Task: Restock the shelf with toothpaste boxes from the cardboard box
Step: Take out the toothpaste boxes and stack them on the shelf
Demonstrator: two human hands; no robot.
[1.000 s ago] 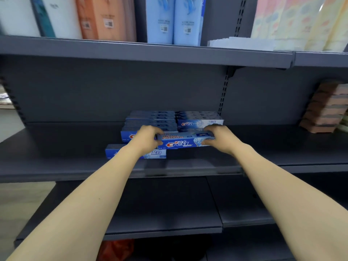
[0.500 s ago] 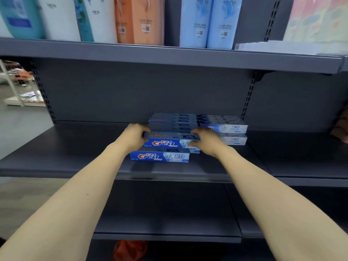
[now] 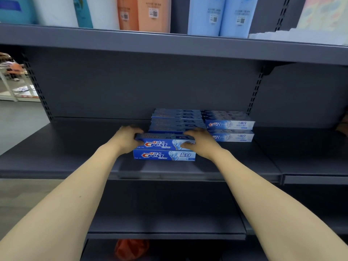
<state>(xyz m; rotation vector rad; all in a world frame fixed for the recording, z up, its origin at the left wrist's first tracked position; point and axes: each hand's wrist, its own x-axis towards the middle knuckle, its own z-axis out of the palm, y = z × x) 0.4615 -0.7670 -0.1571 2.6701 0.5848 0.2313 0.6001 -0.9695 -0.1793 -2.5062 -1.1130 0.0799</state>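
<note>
A person's two bare hands hold a blue Crest toothpaste box (image 3: 162, 143) by its ends at a dark grey store shelf (image 3: 75, 159), head-cam view. The left hand (image 3: 126, 139) has its grip curled round the box's left end, thumb on the front face; the right hand (image 3: 200, 142) has its grip curled over the right end, fingers on top & thumb at the front, covering part of the print. The held box sits directly atop a second matching box (image 3: 163, 155), which lies flat near the shelf's front edge; the two look roughly aligned, logos facing out. Just behind them is a stack of more blue boxes (image 3: 177, 119) reaching back to the shelf's rear panel, w/ a paler two-high stack (image 3: 230, 129) beside it on the right, touching or nearly so. Both forearms stretch in from the bottom corners. The upper shelf (image 3: 169, 44) carries tall packs: white & teal at left, orange packs (image 3: 145, 14) in the middle, light-blue packs (image 3: 218, 16) to the right, pastel-patterned goods at far right. Below, a lower shelf board (image 3: 165, 219) is in view, w/ an orange-red bag-like item (image 3: 131, 248) under it, too dark to identify.
</note>
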